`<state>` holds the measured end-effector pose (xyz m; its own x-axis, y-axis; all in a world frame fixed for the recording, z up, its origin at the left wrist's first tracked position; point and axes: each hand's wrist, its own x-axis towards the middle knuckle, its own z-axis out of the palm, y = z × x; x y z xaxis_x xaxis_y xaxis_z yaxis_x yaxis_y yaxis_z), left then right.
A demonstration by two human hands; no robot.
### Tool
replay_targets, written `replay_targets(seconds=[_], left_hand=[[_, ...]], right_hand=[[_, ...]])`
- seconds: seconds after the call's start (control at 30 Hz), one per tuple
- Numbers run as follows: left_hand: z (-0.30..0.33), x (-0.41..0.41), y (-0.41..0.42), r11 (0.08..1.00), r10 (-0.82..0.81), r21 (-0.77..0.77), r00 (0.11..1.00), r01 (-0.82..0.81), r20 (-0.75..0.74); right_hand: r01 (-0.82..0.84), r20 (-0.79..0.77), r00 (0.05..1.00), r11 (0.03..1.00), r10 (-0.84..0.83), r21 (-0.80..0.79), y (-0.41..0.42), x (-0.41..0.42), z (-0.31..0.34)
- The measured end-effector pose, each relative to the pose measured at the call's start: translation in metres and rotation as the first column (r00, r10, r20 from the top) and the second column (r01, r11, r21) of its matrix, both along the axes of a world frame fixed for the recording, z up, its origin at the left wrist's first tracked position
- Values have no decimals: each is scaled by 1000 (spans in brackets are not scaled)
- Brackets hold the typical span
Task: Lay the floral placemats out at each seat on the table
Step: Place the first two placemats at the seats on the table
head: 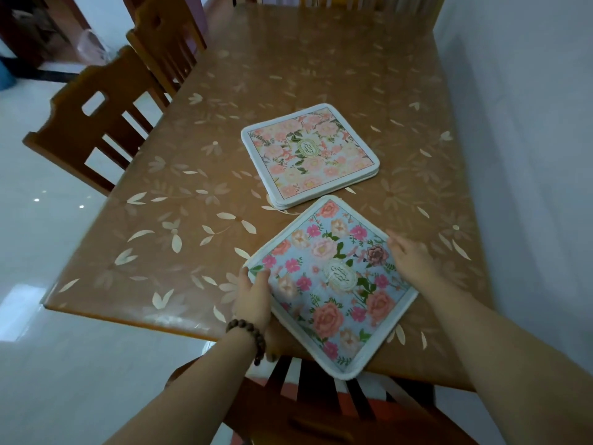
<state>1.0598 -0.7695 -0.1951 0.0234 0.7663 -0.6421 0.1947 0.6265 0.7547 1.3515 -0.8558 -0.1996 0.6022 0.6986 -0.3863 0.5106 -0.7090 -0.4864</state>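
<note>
A blue floral placemat [327, 284] with a white border lies turned like a diamond at the near edge of the table [179, 239], one corner hanging over the edge. My left hand [253, 297] grips its left corner, thumb on top. My right hand [412, 258] rests on its right corner, fingers slightly curled; whether it pinches the mat is unclear. Just beyond it sits a small stack of placemats [308, 154], the top one pale with pink flowers.
Two wooden chairs [106, 120] stand along the table's left side, and another chair [337, 409] is directly below me at the near end. A white wall [529, 123] runs close along the table's right side. Glossy white floor lies to the left.
</note>
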Motion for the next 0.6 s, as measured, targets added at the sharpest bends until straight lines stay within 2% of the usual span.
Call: replay_targets(seconds=[0.17,0.33,0.47,0.53,0.6], left_hand=[[3,8,60,980,-178,90,984,180,-22],[8,26,97,880,-455,162,891,447,15],[7,22,102,895,-437,132,897,426,70],[11,9,88,922,-382,104,921,374,75],[17,-6,68,916,-393,105,918,386,56]], right_hand=[[216,-77,974,976,-215,3,-30,-35,8],[307,-169,939,951,-298,27,-70,-65,11],[397,-208,905,913,-372,90,-77,-65,15],[453,-261,874,882,-410,132,-73,-63,16],[473,-333,851,869,-407,146,-68,-64,14]])
